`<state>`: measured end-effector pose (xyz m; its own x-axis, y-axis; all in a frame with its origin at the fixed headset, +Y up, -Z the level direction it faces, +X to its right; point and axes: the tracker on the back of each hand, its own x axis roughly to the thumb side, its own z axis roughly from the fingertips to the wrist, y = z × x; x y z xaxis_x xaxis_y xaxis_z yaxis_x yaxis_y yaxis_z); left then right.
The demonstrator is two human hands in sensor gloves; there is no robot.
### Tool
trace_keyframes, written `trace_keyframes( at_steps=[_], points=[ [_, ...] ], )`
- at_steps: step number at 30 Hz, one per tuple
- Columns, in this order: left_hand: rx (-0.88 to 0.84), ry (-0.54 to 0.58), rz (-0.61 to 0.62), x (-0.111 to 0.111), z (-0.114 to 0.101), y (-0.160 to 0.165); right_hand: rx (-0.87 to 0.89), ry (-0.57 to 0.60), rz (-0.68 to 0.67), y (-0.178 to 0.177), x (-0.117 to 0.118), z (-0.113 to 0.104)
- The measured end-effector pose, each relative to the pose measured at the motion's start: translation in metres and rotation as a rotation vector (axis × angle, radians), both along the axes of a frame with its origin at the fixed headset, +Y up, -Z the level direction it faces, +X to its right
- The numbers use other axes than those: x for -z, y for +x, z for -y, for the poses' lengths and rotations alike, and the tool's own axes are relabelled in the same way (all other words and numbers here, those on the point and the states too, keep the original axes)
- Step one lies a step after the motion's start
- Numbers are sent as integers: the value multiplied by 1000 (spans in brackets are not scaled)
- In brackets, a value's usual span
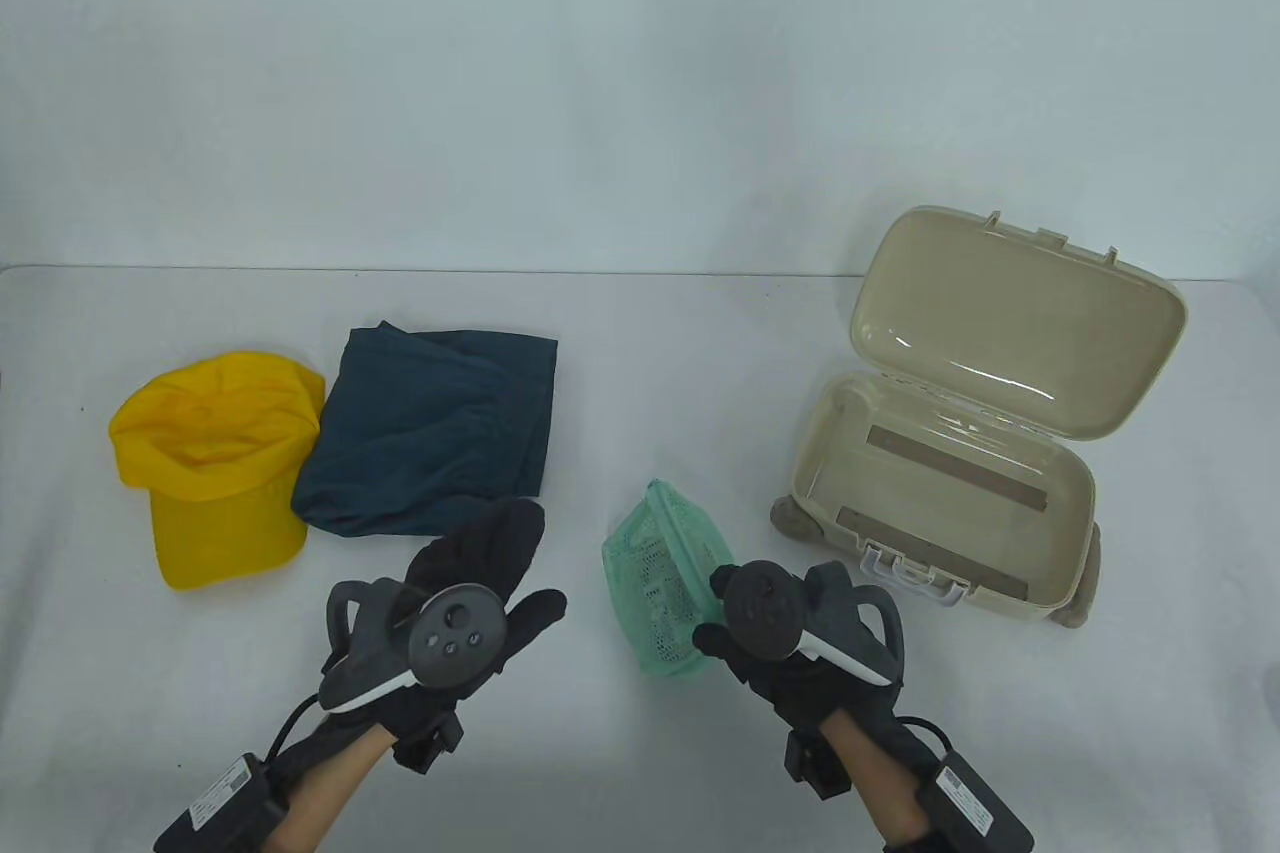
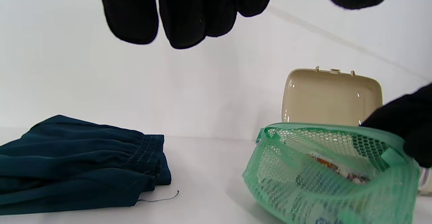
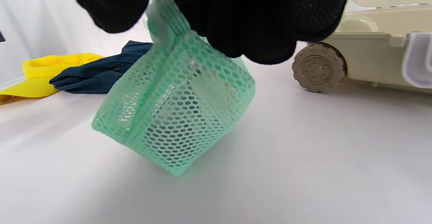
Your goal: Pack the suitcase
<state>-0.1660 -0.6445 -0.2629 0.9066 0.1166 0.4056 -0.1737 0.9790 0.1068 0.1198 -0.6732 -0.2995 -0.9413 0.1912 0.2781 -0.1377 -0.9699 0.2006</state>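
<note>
Mesh pouch (image 1: 662, 578), one, green honeycomb netting with a bound rim, is pinched at its upper edge by the right hand (image 1: 790, 638) and tilts on one corner over the white table (image 1: 640, 773). Left hand (image 1: 470, 583) hovers with fingers straight and relaxed near one folded navy garment (image 1: 430, 428); one soft yellow cap (image 1: 215, 463) touches the garment's left edge. One beige hard-shell suitcase (image 1: 950, 483), lid raised, stands near on the right, bare tabletop between.
</note>
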Motion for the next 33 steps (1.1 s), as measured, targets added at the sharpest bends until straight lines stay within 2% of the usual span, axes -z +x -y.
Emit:
trace_keyframes(
  at_steps=[4, 10, 17, 23, 30, 33],
  points=[
    [-15, -12, 15, -1, 10, 1, 12, 2, 56, 7, 4, 0],
    [-31, 15, 26, -4, 7, 2, -60, 73, 175, 9, 18, -3],
    [-29, 2, 30, -5, 8, 1, -216, 13, 248, -3, 43, 6],
    [-21, -11, 37, -5, 8, 2, -351, -50, 246, -25, 58, 20],
    [-18, -26, 40, -5, 8, 2, -394, -192, 273, -35, 74, 39],
    [-18, -28, 41, -5, 9, 2, -415, -184, 286, -37, 77, 44]
  ],
)
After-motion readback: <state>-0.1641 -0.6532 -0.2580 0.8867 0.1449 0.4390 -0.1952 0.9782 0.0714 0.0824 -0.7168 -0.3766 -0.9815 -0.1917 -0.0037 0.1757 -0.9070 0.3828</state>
